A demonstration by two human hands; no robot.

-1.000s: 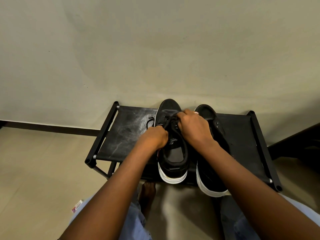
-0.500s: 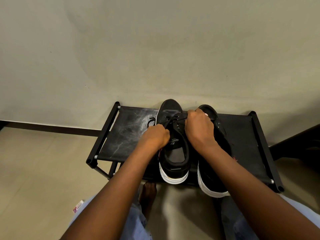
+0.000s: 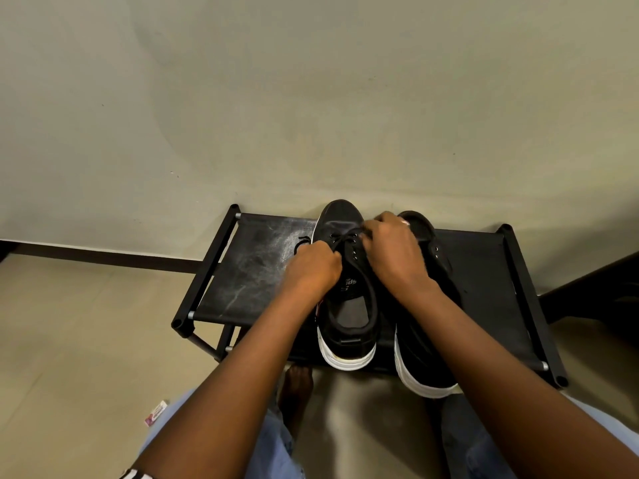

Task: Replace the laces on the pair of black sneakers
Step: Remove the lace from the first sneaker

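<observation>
Two black sneakers with white soles stand side by side on a low black rack (image 3: 256,271), toes toward the wall. The left sneaker (image 3: 349,312) has a black lace (image 3: 345,238) crossing its upper eyelets. My left hand (image 3: 313,271) grips the lace at the shoe's left side, fingers curled. My right hand (image 3: 390,250) pinches the lace near the top right eyelets and partly covers the right sneaker (image 3: 425,361), whose eyelets show no lace. A lace end (image 3: 301,243) loops out left of the shoe.
The rack stands against a plain wall (image 3: 311,98) on a beige floor. My bare foot (image 3: 295,388) and denim-covered knees sit below the rack's front edge. A small wrapper (image 3: 155,413) lies on the floor at left. A dark object (image 3: 594,292) stands at right.
My right hand has moved right and toward the toe, drawing the lace across the left sneaker's upper eyelets. My left hand has stayed at the shoe's left side.
</observation>
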